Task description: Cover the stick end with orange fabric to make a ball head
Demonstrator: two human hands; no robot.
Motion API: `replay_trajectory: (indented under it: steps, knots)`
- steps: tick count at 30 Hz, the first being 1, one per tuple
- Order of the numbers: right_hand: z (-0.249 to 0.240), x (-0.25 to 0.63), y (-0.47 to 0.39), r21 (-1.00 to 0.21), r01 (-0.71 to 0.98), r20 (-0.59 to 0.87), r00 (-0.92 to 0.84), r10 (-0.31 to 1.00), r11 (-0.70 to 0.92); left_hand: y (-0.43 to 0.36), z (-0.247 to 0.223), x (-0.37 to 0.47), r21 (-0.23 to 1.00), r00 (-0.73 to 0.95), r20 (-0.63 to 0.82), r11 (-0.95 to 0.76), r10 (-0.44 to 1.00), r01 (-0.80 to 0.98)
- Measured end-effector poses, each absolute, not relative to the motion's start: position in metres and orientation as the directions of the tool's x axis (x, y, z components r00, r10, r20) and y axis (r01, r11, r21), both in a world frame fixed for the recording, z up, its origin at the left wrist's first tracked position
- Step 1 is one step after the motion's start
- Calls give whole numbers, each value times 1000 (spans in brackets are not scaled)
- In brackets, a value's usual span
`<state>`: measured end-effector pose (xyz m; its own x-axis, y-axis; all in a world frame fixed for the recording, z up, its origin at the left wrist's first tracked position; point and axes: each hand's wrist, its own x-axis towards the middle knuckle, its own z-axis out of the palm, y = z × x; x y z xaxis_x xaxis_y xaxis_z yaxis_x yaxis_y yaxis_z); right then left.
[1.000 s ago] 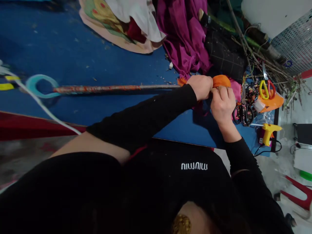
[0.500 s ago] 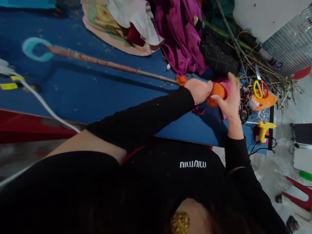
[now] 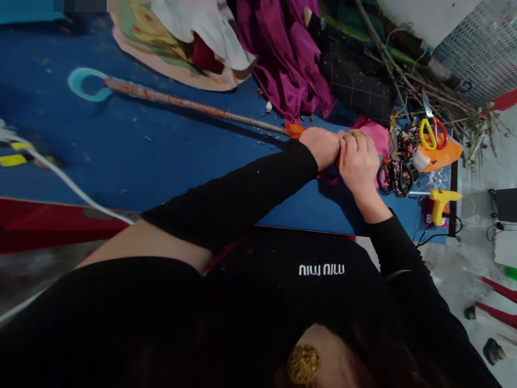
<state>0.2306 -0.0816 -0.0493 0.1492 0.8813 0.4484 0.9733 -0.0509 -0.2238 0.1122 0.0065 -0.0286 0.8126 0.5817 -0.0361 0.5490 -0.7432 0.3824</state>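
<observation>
My left hand [image 3: 321, 146] is closed around the orange cloth [image 3: 293, 130] at the near end of a long stick. The stick [image 3: 177, 102] has a worn reddish wrap along part of it and a turquoise crescent hook [image 3: 86, 85] at its far end. Right beside it, my right hand [image 3: 358, 160] curls over the orange bundle at the stick's end, its fingers meeting my left hand. Both hands hide the bundle now. Pink cloth [image 3: 374, 134] lies just beyond my right hand.
Black-handled scissors [image 3: 395, 177] and red-and-yellow scissors [image 3: 433, 132] lie on the right, near a yellow glue gun [image 3: 440, 205]. Magenta cloth [image 3: 283, 59], dark checked cloth [image 3: 355, 83] and thin branches [image 3: 440, 89] are at the back. A white cable [image 3: 76, 183] crosses the left.
My right hand has moved left and closed over the orange bundle; before, it was open beside it. The stick's hooked end appears further right in view, and the view itself has shifted slightly.
</observation>
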Motion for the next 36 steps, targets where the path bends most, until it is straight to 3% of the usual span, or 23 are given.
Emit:
replay_trajectory:
  steps: [3, 5, 7, 9, 13, 16, 23, 29, 32, 36]
  knots:
    - [-49, 246, -84, -389, 914, 579, 149, 802, 112, 5, -19, 112, 245, 812, -12, -786, 584, 568]
    - [-47, 260, -85, -543, 819, 657, 274, 703, 188, 5, -12, 110, 174, 813, 49, -806, 580, 565]
    - [-44, 273, -85, -658, 725, 657, 420, 626, 204, 6, -7, 106, 138, 816, 128, -825, 563, 548]
    - [-38, 281, -86, -710, 678, 618, 471, 629, 189, 8, -5, 102, 143, 814, 220, -843, 537, 518]
    - [-20, 273, -99, -752, 595, 552, 329, 766, 285, 13, -7, 97, 147, 807, 371, -887, 460, 437]
    - [-6, 256, -110, -774, 505, 543, 218, 811, 383, 17, -11, 96, 174, 806, 398, -899, 438, 403]
    - [-11, 233, -111, -872, 469, 333, 359, 872, 140, 23, -31, 109, 91, 832, 402, -921, 383, 380]
    - [-30, 242, -99, -857, 511, 335, 445, 830, 72, 18, -33, 118, 68, 870, 211, -895, 445, 441]
    - [-31, 251, -93, -882, 440, 366, 407, 837, 171, 13, -22, 119, 111, 823, 232, -855, 518, 506]
    - [-34, 265, -87, -881, 294, 471, 459, 753, 372, 10, 16, 115, 257, 714, 227, -748, 662, 612]
